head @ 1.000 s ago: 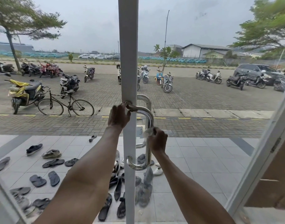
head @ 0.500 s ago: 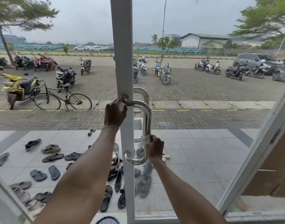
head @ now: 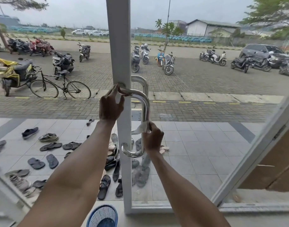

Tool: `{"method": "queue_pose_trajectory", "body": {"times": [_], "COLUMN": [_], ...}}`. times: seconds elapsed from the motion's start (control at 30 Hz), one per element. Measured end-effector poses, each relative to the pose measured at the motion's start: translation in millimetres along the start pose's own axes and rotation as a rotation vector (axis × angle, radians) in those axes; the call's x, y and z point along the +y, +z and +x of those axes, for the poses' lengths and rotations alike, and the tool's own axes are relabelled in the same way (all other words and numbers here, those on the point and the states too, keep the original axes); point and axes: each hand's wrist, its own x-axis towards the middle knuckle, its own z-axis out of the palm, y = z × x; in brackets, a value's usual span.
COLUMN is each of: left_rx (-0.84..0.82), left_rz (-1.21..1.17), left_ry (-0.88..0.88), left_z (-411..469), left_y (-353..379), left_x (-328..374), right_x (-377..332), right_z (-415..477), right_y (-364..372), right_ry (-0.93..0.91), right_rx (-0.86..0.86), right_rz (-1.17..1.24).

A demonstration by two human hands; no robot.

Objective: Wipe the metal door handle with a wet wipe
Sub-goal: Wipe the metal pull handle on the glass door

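Observation:
A polished metal D-shaped door handle [head: 145,105] is fixed to the white frame [head: 120,46] of a glass door. My left hand [head: 110,106] rests on the frame by the handle's upper mount, fingertips touching the top bend. My right hand [head: 152,139] pinches a crumpled white wet wipe [head: 141,128] against the lower part of the handle's upright bar. A second handle [head: 141,81] shows through the glass on the outer side.
A blue mesh basket [head: 102,217] stands on the floor below my arms. Several sandals and shoes [head: 47,146] lie on the tiles outside the glass. A bicycle [head: 60,86] and parked scooters stand beyond. The right door leaf [head: 261,145] hangs open.
My right hand with the wipe has slid down the upright bar and back up a little. My left hand has stayed at the upper mount. My view has tilted downward, revealing the basket.

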Motion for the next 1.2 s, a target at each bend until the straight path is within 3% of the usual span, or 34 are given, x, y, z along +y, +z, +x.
{"method": "queue_pose_trajectory", "body": {"times": [0.2,0.47,0.63,0.73,0.9,1.2], "left_rx": [0.019,0.054,0.004,-0.154,-0.354,-0.396], "left_rz": [-0.016,-0.047,-0.055,0.053,0.161,0.181], "left_ry": [0.022,0.064,0.042,0.119,0.038,-0.010], "left_z": [0,-15,-39,-63,-92,-106], "left_y": [4,21,34,39,45,50], "left_x": [-6,-22,-34,-45,-51,-54], "right_x": [39,-16,9,33,50,10], "right_z": [-30,25,-1,-29,-46,1], "right_y": [3,-9,6,16,15,12], "right_ry": [0.204,0.003,0.035,0.118,0.177,-0.017], "right_rx": [-0.312,-0.017,-0.013,-0.094,-0.241,0.049], "right_rz": [-0.192,0.099,0.036,-0.037,-0.154,0.012]}}
